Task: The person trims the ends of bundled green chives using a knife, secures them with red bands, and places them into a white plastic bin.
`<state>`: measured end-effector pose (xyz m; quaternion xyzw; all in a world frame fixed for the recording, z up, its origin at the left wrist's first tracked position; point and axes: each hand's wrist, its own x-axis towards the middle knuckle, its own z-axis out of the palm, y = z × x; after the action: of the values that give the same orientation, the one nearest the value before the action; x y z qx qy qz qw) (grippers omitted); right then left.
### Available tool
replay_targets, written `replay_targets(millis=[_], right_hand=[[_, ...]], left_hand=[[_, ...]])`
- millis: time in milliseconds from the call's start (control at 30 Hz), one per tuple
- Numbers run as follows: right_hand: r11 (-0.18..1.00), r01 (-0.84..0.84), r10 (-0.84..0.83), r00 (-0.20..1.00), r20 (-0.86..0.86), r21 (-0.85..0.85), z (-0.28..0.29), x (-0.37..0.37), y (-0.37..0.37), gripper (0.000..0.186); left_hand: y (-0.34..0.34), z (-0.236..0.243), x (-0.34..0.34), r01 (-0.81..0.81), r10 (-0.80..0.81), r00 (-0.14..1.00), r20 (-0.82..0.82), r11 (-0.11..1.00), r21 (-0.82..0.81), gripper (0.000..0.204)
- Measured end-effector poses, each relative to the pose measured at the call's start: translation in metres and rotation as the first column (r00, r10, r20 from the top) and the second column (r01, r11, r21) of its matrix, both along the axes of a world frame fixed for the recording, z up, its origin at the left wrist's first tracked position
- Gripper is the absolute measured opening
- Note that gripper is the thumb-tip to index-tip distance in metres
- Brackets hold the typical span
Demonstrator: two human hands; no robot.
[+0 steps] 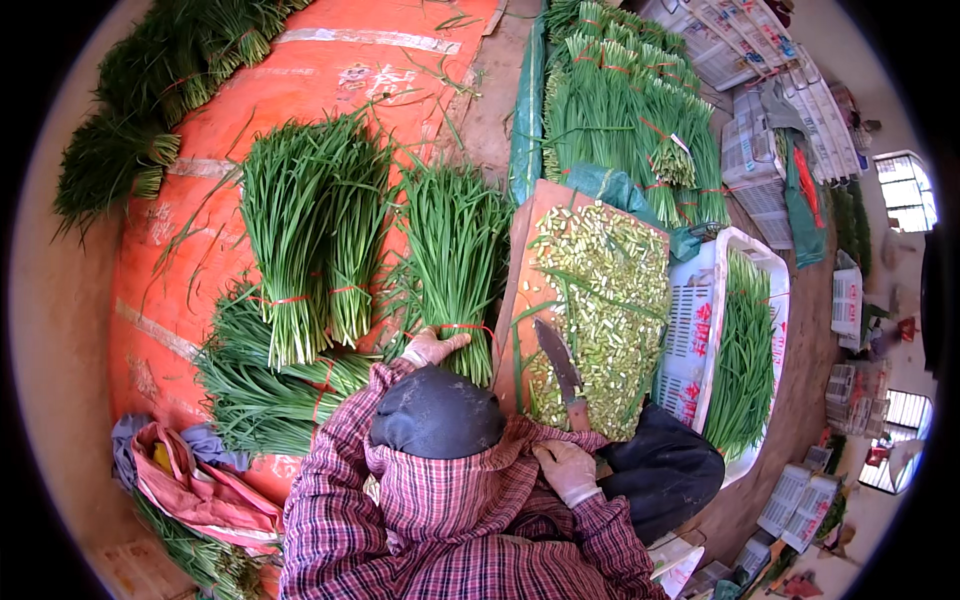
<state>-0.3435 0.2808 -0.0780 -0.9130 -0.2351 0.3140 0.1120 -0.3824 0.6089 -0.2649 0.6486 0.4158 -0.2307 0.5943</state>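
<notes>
My left hand (pixel 435 347), in a pale glove, grips the lower part of a bundle of garlic chives (pixel 455 240) beside its red band (pixel 468 327). The leaves fan out away from me and the pale stems point toward me. My right hand (pixel 567 472), also gloved, is low by my dark-trousered knee with its fingers curled in; whatever is in them is hidden. Just beyond it, a knife (pixel 560 360) with a dark blade and wooden handle lies on a board (pixel 530 235) covered with chopped stem ends (pixel 605 300).
Tied chive bundles (pixel 320 220) lie left on an orange sheet (pixel 330 75), with more at the far left (pixel 150 110). A white crate (pixel 735 330) of chives stands right of the board. Many bundles (pixel 630 130) are stacked beyond it. Crates (pixel 765 180) line the right side.
</notes>
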Motion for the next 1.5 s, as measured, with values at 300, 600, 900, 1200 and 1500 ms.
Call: replay_targets(millis=[300,600,900,1200,1500], right_hand=[[0.998,-0.006,0.004,0.999,-0.039,-0.059,-0.002,0.004,-0.002,0.037],[0.981,-0.183,0.180,0.982,0.052,0.061,0.041,0.030,0.026,0.033],[0.952,-0.143,0.061,0.955,0.290,0.270,0.095,0.086,0.058,0.064],[0.718,-0.695,0.327,0.359,0.874,0.017,0.243,0.097,0.110,0.105],[0.501,-0.228,-0.060,0.953,0.296,0.835,0.254,0.084,0.050,0.082]], left_hand=[[-0.003,-0.022,0.010,-0.082,0.088,0.995,-0.042,0.987,0.140,0.103],[0.104,0.079,0.017,-0.505,0.728,0.675,0.122,0.576,-0.643,0.051],[0.101,0.251,0.034,-0.289,0.562,0.663,0.495,0.802,-0.523,0.041],[0.037,0.318,0.019,0.373,0.327,0.760,0.562,0.489,-0.789,0.059],[-0.009,0.308,0.067,0.268,0.299,0.733,0.611,0.699,-0.663,0.070]])
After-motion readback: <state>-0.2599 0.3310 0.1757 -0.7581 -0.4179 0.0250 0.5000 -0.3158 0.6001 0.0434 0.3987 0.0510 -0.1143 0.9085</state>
